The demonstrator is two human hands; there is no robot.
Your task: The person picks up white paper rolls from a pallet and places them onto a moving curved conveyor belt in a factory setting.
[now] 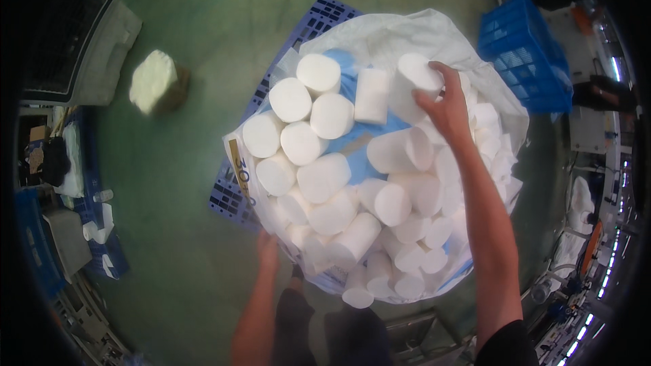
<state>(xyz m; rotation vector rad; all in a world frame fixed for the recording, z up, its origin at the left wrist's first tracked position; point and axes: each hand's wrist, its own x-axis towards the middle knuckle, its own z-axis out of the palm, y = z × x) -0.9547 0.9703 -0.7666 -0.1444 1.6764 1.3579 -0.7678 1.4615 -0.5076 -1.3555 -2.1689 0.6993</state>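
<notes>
A large white sack (pixel 427 25) lies open in front of me, heaped with several plain white cylindrical rolls (pixel 332 116). Pale blue sheeting (pixel 366 162) shows between the rolls. At the far right part of the heap, my right hand (pixel 444 103) has its thumb and fingers round one upright white roll (pixel 415 75). My left hand (pixel 268 249) is low at the sack's near left edge, touching or almost touching it. Its fingers are partly hidden and blurred, so I cannot tell whether it grips the sack.
Under the sack is a blue-purple plastic pallet (pixel 234 193) on a green floor. A brown block with a cream top (pixel 152 82) stands to the left. Blue crates (pixel 522 50) are at the far right. Grey equipment (pixel 115 40) stands far left; machinery (pixel 576 278) lines the right.
</notes>
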